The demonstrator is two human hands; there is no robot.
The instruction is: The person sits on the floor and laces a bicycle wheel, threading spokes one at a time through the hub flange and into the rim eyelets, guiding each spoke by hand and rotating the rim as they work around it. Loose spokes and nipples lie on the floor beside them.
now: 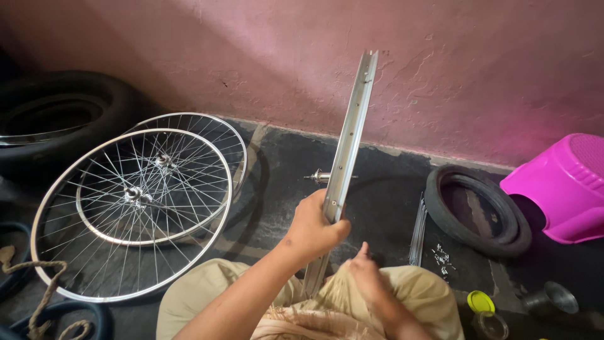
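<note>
I hold a bare silver wheel rim (348,138) upright and edge-on in front of me, its lower part resting between my knees. My left hand (313,228) is closed around the rim about halfway up. My right hand (363,272) sits low beside the rim's bottom, fingers pinched together; whether it holds something small cannot be made out. A wheel hub (319,177) sticks out behind the rim. A bundle of loose spokes (418,228) and a scatter of spoke nipples (442,259) lie on the dark floor to the right.
Two finished spoked wheels (135,201) lie stacked on the left, with a large black tyre (56,119) behind them. A small tyre (476,209), a pink plastic stool (562,186), a yellow-lidded jar (483,310) and a metal funnel (551,297) sit right. Rope (38,296) lies bottom left.
</note>
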